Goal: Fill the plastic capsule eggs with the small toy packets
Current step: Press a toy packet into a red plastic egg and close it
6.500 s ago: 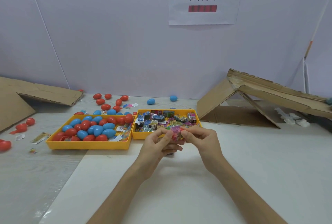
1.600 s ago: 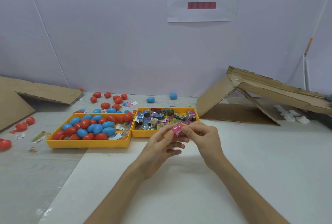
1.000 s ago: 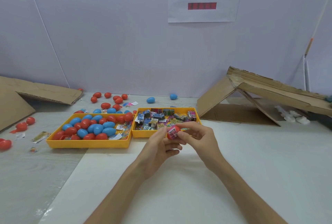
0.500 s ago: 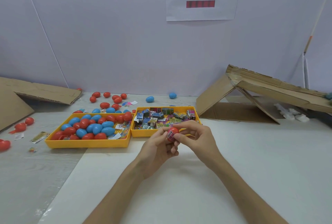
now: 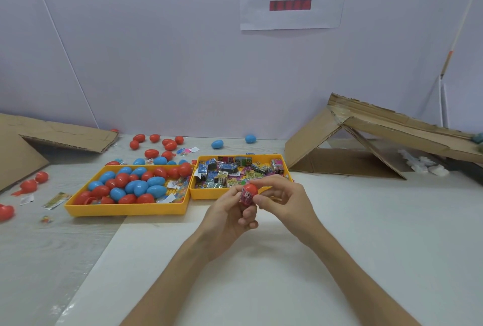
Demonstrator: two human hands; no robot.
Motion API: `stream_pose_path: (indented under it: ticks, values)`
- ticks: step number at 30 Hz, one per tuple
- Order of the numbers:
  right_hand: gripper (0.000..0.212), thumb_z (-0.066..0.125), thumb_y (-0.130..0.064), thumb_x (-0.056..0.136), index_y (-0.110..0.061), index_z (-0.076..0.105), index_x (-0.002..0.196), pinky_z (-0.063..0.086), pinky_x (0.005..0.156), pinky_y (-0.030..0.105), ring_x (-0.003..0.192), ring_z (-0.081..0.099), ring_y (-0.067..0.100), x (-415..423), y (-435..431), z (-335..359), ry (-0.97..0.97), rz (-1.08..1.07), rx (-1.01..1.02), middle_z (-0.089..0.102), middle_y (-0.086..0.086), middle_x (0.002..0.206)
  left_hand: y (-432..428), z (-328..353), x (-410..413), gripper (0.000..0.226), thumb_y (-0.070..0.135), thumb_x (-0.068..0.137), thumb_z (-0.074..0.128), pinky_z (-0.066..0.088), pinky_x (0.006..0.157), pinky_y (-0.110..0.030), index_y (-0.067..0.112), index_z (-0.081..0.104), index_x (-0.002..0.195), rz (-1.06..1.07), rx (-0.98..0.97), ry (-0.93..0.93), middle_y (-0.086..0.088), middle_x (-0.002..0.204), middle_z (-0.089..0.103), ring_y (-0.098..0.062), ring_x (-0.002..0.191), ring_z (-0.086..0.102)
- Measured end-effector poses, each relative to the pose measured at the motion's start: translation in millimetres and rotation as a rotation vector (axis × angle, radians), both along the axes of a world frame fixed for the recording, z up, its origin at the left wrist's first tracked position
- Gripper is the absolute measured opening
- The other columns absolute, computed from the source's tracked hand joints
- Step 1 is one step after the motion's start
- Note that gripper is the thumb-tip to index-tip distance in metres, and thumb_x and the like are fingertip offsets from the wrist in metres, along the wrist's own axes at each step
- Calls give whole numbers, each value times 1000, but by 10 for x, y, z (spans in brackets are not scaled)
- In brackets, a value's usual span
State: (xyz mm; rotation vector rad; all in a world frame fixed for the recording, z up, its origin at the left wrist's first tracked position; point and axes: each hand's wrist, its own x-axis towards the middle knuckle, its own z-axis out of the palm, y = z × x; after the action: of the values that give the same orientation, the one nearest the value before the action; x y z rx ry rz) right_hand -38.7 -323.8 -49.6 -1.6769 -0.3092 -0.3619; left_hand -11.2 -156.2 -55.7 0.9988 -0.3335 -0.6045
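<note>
Just above the bench (image 5: pixel 339 247), the left hand (image 5: pixel 227 217) and right hand (image 5: pixel 286 201) meet around one red capsule egg (image 5: pixel 251 189). The left fingers (image 5: pixel 248 217) curl under and behind it, and the right fingers (image 5: pixel 269 181) pinch its top and right side, so both hands grip the egg. A pinkish printed packet (image 5: pixel 246 195) shows on the egg's left face; whether the shell is fully closed I cannot tell. Just beyond the fingers sits the yellow tray of toy packets (image 5: pixel 209 194). To their left lies the yellow tray of red and blue eggs (image 5: pixel 125 212). Loose eggs (image 5: pixel 151 153) lie well beyond it.
</note>
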Motion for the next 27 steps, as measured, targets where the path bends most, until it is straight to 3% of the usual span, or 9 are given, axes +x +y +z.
stream_pose_path:
  ticks: [3,6,10,16,27]
  values:
    - [30,77,-1,84,-18,77,109,59,83,35,86,72,26,3,6,-8,-11,-14,-11,70,2,107,-13,10,19,32,36,101,42,43,58,-28,7,54,106,6,22,45,-4,63,42,-14,54,31]
    - [30,78,2,83,-15,77,108,59,82,34,85,72,26,2,10,-12,-27,-13,-29,70,2,107,-28,-6,35,46,45,107,31,43,58,-27,6,54,113,28,79,49,-2,61,40,-14,54,30]
    - [31,81,-1,80,-13,76,108,60,80,36,84,73,23,-6,24,-14,-59,-32,-79,70,5,107,-21,-30,39,38,38,109,33,39,57,-26,4,51,111,44,85,60,-1,63,34,-12,55,28]
    - [31,84,-2,77,-17,77,103,61,79,34,81,75,20,-6,42,-24,-96,-59,-90,70,3,102,-58,-41,43,35,35,109,33,34,53,-24,9,50,93,101,106,59,1,61,33,-11,54,27]
    - [26,82,-1,78,-12,77,100,60,80,36,82,74,21,30,34,-77,-70,-47,-19,72,1,97,-55,-9,18,30,30,108,35,34,53,-26,7,52,98,123,101,20,-2,60,33,-13,54,26]
